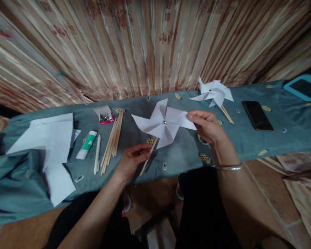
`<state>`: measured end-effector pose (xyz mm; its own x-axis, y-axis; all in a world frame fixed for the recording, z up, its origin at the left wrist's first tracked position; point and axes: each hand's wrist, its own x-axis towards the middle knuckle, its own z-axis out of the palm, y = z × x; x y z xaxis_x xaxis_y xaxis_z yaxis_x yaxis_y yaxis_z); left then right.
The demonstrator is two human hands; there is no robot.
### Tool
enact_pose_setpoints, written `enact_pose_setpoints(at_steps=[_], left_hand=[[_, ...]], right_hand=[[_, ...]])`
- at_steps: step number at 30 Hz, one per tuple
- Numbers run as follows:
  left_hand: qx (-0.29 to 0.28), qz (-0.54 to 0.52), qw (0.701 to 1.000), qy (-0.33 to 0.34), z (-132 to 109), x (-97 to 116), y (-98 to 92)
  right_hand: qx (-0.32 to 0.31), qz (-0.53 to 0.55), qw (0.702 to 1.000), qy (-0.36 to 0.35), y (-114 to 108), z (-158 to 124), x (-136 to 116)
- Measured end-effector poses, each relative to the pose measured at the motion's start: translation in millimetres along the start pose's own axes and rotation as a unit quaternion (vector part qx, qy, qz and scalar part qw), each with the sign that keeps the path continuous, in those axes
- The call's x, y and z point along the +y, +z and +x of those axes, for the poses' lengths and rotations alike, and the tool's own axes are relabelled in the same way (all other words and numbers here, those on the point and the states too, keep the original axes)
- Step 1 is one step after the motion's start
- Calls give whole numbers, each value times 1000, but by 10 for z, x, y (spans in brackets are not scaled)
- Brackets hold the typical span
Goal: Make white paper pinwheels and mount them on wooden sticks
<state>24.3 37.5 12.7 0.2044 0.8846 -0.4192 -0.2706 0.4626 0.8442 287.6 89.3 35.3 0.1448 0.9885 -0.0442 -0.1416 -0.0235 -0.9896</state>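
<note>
A white paper pinwheel (pixel 159 126) with a silver pin at its centre is held up over the cloth in front of me. Its wooden stick (pixel 148 159) slants down to the left, pinched between the thumb and fingers of my left hand (pixel 134 159). On the other side, my right hand (pixel 206 125) grips the tip of the pinwheel's right blade between thumb and fingers. Further back on the right lies a second white pinwheel (pixel 217 91) with wooden sticks beneath it. A roll of tape (pixel 202 139) is partly hidden by my right hand.
Left of my hands are wooden sticks (pixel 113 141), a red box of pins (pixel 105 116), a white pen (pixel 97 154), a green-and-white tube (pixel 86 145) and white paper sheets (pixel 57 138). A black phone (pixel 257 116) and a blue-framed tablet (pixel 304 88) lie right. A curtain (pixel 145 45) hangs behind.
</note>
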Motion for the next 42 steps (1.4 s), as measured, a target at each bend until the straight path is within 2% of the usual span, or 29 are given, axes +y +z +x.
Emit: enact_pose_setpoints(at_steps=[7, 14, 21, 26, 31, 34, 42], left_hand=[[13, -58, 998, -26, -14, 60, 28], [13, -113, 993, -20, 15, 104, 28], [13, -121, 992, -13, 9, 136, 42], [22, -127, 992, -9, 20, 131, 43], [21, -122, 992, 10, 44, 140, 67], [23, -102, 994, 37, 53, 148, 86], [46, -77, 993, 81, 96, 92, 122]], right_hand=[[-84, 104, 987, 86, 78, -39, -53], [-166, 128, 970, 124, 376, -153, 126], [-87, 213, 963, 140, 522, -147, 212], [-109, 191, 967, 132, 649, -193, 275], [-69, 143, 980, 119, 789, -217, 324], [-59, 143, 981, 118, 802, -219, 293], [-96, 135, 974, 152, 834, -272, 201]])
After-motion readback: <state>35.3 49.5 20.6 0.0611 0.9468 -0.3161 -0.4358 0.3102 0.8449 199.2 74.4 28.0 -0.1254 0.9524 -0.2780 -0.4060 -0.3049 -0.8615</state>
